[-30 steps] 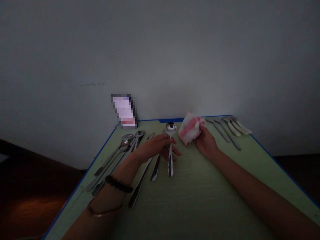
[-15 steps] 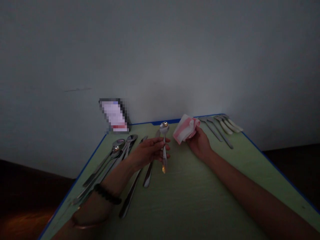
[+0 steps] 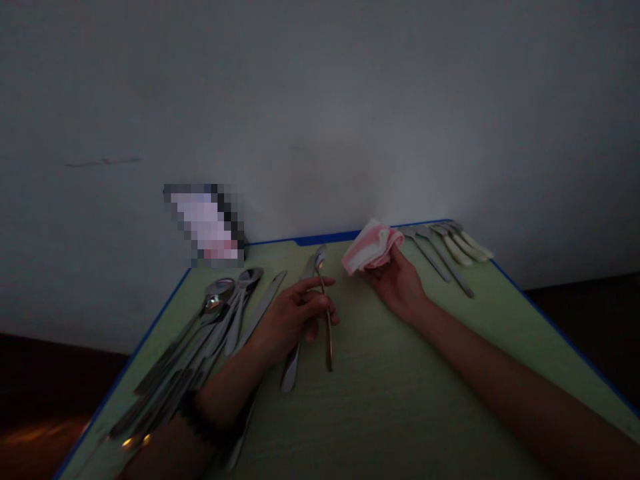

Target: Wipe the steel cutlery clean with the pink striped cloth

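My left hand [image 3: 290, 317] is closed round the handle of a steel spoon [image 3: 324, 313], whose bowl points away from me and is turned edge-on. My right hand [image 3: 397, 283] grips a crumpled pink-and-white cloth [image 3: 371, 247] just right of the spoon's bowl, a short gap apart from it. Both hands are over the middle of a pale green table [image 3: 400, 387] with a blue edge. A table knife [image 3: 293, 363] lies under my left hand.
A heap of steel spoons and knives [image 3: 210, 333] lies along the table's left side. Several pieces of cutlery with pale handles [image 3: 450, 250] lie in a row at the far right corner. A blurred box [image 3: 207, 223] stands at the far left corner against a grey wall.
My left hand has lifted the spoon and rolled it so the bowl now shows edge-on. The view has shifted right and down slightly. My right hand still holds the cloth beside it.
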Motion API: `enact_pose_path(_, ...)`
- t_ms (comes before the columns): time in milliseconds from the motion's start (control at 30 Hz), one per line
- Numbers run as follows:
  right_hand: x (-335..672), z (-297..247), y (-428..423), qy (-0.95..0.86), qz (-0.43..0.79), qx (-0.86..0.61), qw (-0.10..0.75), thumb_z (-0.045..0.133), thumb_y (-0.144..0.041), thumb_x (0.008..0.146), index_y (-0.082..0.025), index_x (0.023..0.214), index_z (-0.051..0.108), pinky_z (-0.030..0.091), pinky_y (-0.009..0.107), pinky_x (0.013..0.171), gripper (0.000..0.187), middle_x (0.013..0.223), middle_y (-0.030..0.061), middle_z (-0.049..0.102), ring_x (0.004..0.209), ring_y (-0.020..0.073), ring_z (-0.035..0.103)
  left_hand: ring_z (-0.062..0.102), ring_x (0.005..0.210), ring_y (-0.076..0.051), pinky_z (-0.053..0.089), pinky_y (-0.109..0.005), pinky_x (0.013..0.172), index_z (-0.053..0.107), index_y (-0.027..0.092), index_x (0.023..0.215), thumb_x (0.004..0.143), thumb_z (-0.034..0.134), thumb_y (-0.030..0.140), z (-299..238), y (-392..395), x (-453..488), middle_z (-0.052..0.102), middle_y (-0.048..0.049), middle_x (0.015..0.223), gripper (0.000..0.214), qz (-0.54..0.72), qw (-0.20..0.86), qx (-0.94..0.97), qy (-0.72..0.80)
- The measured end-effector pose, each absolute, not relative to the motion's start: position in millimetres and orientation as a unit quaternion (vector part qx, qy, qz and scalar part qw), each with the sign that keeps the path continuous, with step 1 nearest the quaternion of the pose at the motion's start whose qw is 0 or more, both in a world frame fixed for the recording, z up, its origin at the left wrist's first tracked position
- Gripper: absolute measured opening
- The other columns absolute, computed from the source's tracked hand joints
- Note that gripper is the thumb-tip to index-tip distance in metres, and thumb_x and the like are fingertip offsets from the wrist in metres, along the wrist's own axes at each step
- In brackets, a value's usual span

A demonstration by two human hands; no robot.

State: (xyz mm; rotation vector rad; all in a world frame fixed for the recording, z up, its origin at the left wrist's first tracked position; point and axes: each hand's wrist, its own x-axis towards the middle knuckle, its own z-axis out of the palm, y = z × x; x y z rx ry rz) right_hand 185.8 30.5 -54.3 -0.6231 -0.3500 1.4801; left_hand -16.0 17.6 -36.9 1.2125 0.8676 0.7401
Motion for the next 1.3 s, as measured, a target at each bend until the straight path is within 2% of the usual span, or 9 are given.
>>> enact_pose_path(100,184,-55,31,-0.154,0.657,-0.267,0.688,0.051,-0.035,0.083,-0.023,0.085,0.060,0.051,0.029,0.067,0.015,0.080,-0.0007,0.065,0.073,0.0144,0.059,0.060,0.049,-0.009,0.038,-0.012,0.031,0.056,0.016,0.093,0.078,0.061,0.028,-39,15,-14,0.065,0.0004,0.069,0.020,0.319,0.671,0.542,0.393)
enact_pose_path(200,182,-57,32,-0.167,0.647,-0.287,0.687,0.053,-0.028,0.081,-0.020,0.081,0.061,0.050,0.026,0.068,0.010,0.081,0.0001,0.065,0.074,0.0136,0.058,0.059,0.045,-0.009,0.039,-0.013,0.030,0.057,0.016,0.091,0.077,0.061,0.030,-39,13,-13,0.065,0.0006,0.069,0.020,0.316,0.655,0.550,0.410)
enact_pose_path(300,181,-59,33,-0.208,0.645,-0.313,0.666,0.054,-0.017,0.077,-0.018,0.072,0.061,0.047,0.023,0.064,0.008,0.072,-0.0005,0.063,0.065,0.0114,0.055,0.050,0.034,-0.005,0.037,-0.013,0.028,0.059,0.016,0.093,0.077,0.062,0.031,-36,10,-11,0.063,0.0034,0.063,0.023,0.313,0.633,0.562,0.430)
enact_pose_path(400,182,-58,31,-0.205,0.660,-0.338,0.639,0.049,-0.013,0.073,-0.017,0.060,0.058,0.045,0.021,0.056,0.016,0.056,-0.0021,0.058,0.053,0.0100,0.050,0.049,0.032,-0.006,0.036,-0.013,0.028,0.059,0.017,0.094,0.078,0.061,0.034,-35,9,-10,0.058,0.0060,0.052,0.024,0.318,0.618,0.572,0.436)
enact_pose_path(533,183,-50,26,-0.172,0.684,-0.367,0.607,0.047,-0.017,0.072,-0.018,0.054,0.056,0.042,0.023,0.050,0.020,0.048,-0.0023,0.055,0.045,0.0106,0.047,0.051,0.034,-0.007,0.037,-0.013,0.029,0.058,0.017,0.091,0.080,0.059,0.035,-36,9,-10,0.057,0.0062,0.050,0.022,0.331,0.618,0.570,0.428)
enact_pose_path(733,184,-44,24,-0.169,0.716,-0.354,0.577,0.046,-0.024,0.075,-0.018,0.060,0.061,0.046,0.025,0.059,0.022,0.057,-0.0005,0.063,0.051,0.0124,0.054,0.052,0.035,-0.006,0.042,-0.015,0.033,0.060,0.014,0.088,0.087,0.048,0.035,-34,8,-9,0.064,0.0011,0.057,0.024,0.341,0.631,0.560,0.415)
enact_pose_path(967,183,-49,27,-0.190,0.705,-0.345,0.590,0.049,-0.026,0.077,-0.019,0.070,0.063,0.046,0.026,0.062,0.018,0.063,-0.0024,0.066,0.056,0.0132,0.056,0.062,0.050,-0.012,0.051,-0.021,0.043,0.059,0.014,0.098,0.086,0.050,0.036,-38,9,-10,0.069,-0.0032,0.069,0.027,0.334,0.646,0.551,0.409)
enact_pose_path(1133,184,-52,28,-0.173,0.704,-0.387,0.570,0.053,-0.030,0.078,-0.019,0.066,0.062,0.044,0.024,0.056,0.018,0.057,-0.0030,0.064,0.049,0.0114,0.052,0.062,0.051,-0.012,0.052,-0.021,0.045,0.056,0.015,0.103,0.083,0.055,0.031,-37,10,-10,0.069,-0.0024,0.073,0.026,0.313,0.652,0.571,0.389)
enact_pose_path(1300,185,-52,29,-0.186,0.713,-0.347,0.581,0.053,-0.032,0.078,-0.018,0.068,0.060,0.045,0.026,0.062,0.019,0.061,-0.0016,0.064,0.059,0.0136,0.056,0.062,0.052,-0.012,0.053,-0.022,0.047,0.056,0.015,0.105,0.082,0.057,0.031,-36,10,-10,0.067,-0.0015,0.072,0.028,0.296,0.643,0.586,0.394)
